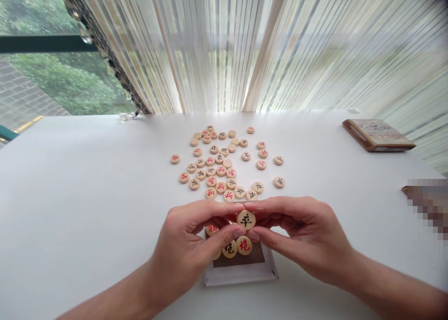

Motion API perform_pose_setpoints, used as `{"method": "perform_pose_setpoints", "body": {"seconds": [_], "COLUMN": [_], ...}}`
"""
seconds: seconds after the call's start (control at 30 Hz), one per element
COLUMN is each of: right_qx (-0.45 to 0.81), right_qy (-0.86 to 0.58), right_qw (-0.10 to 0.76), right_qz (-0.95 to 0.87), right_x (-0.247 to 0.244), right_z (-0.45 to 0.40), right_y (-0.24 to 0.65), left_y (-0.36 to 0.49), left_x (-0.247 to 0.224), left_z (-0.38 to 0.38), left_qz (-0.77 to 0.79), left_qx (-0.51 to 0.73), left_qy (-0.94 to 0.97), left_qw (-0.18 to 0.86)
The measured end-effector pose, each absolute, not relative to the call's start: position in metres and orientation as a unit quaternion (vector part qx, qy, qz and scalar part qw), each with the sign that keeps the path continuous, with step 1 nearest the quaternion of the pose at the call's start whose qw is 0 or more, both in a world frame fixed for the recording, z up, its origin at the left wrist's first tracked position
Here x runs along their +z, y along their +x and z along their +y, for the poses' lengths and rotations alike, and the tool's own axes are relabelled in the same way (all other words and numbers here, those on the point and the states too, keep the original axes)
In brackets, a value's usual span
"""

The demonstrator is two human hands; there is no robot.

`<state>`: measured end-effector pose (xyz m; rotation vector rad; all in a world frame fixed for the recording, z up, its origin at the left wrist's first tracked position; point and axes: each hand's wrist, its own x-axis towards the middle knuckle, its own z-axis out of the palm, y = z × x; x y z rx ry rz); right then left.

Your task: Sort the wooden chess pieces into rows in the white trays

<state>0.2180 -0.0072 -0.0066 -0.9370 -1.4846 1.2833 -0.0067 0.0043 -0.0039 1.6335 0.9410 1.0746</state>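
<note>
Between the thumbs and forefingers of my left hand point(198, 231) and my right hand point(297, 233) is a round wooden xiangqi piece point(246, 220) with a black character facing me. Both hands pinch it above a shallow white-rimmed box point(245, 274) with a brown bottom. Inside the box lie several pieces, among them a black-marked piece point(229, 248) and a red-marked piece point(244, 245) side by side. My left fingers partly hide other pieces there, such as a red one point(212, 229). The far part of the box is covered by my hands.
Beyond my hands, many loose pieces with red or black characters spread over the white table point(87, 194), such as a red-marked piece point(228, 195); some show blank faces. A flat brown-edged box point(380, 134) lies at the back right. A string curtain point(217, 49) hangs behind the table.
</note>
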Motion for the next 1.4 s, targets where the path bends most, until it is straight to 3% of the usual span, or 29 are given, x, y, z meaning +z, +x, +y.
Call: {"method": "perform_pose_setpoints", "body": {"seconds": [0.23, 0.53, 0.73, 0.83, 1.07, 1.4], "right_qx": [0.578, 0.729, 0.763, 0.762, 0.737, 0.761], "right_qy": [-0.392, -0.388, -0.392, -0.396, -0.412, -0.366], "right_qw": [0.442, 0.367, 0.341, 0.328, 0.302, 0.301], "right_qz": [-0.563, -0.428, -0.386, -0.395, -0.442, -0.442], "right_x": [-0.003, 0.005, 0.009, 0.010, 0.008, 0.013], "right_z": [-0.006, -0.005, -0.006, -0.009, -0.012, -0.009], "right_y": [0.215, 0.213, 0.212, 0.211, 0.209, 0.213], "left_y": [-0.006, -0.001, 0.000, -0.001, -0.002, 0.001], "left_x": [-0.003, -0.004, -0.006, -0.005, -0.007, 0.001], "left_z": [0.006, 0.001, 0.002, 0.002, 0.002, 0.004], "left_qz": [0.387, 0.340, 0.319, 0.300, 0.265, 0.263], "left_qx": [0.426, 0.427, 0.430, 0.435, 0.435, 0.435], "left_qy": [0.682, 0.619, 0.620, 0.651, 0.784, 0.747], "left_qw": [0.451, 0.565, 0.573, 0.546, 0.354, 0.428]}}
